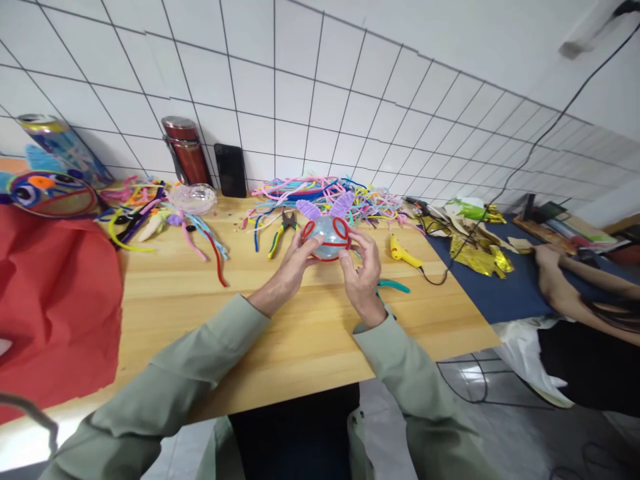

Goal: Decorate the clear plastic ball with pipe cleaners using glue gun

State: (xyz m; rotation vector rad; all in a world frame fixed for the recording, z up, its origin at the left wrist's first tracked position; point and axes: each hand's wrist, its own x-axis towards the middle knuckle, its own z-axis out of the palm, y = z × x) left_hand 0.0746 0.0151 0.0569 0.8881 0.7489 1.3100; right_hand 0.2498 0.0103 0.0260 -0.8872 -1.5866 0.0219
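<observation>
Between my two hands is a clear, bluish ball-shaped piece (327, 233) trimmed with red pipe cleaner loops, a red band across its front and purple fuzzy ear shapes (343, 203) on top. The fingers of my left hand (295, 267) grip its left side, thumb over the front. On the other side my right hand (364, 270) holds its edge between thumb and fingers. Yellow-and-green pliers (281, 235) lie just left of the piece. Partly behind my right wrist is a tool with teal handles (394, 286). A yellow glue gun (404, 253) rests to the right.
Heaped pipe cleaners (295, 190) lie along the tiled wall, with more at the left (150, 217). A red flask (187, 152) and a black phone (231, 171) stand behind. Red cloth (55, 300) covers the left side. Gold foil (475, 250) and another person's arm (555, 280) are at right.
</observation>
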